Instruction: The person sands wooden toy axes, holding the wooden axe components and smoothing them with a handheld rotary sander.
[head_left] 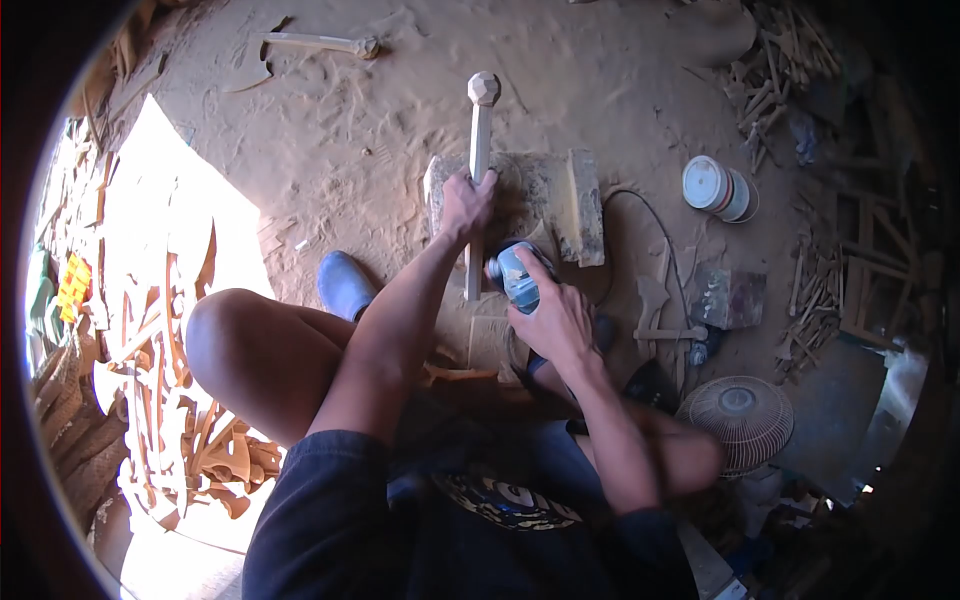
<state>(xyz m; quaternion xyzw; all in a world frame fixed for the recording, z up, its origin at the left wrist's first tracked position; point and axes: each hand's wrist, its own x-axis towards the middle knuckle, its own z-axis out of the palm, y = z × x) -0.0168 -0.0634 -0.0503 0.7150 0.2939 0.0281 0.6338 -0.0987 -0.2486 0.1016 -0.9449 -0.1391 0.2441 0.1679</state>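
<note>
Places relative to the work block. Far left of it: wood scraps heaped in hard sunlight, partly blown out to white, so single pieces are hard to separate. Beyond its far left corner: a knob-ended stick on the dusty floor. Near side, left: blue shoe, partly covered by the forearm.

Left hand is over the block's left part, fist closed round a pale wooden rod. Grip is on the middle of the rod: faceted knob end runs out past the block's far edge, plain tail end comes out under the fist toward the person. The gripped stretch is hidden by the fingers. Can't tell if the rod rests on the block.

Blue power tool at the block's near edge, just right of the rod's tail. Right hand is wrapped round its body, index finger laid along the top. Working end is dark; can't tell whether it touches the rod.

Right of block: cable looping away, then white bucket, well apart. Near right: fan; blade motion unclear. Edges go black.
</note>
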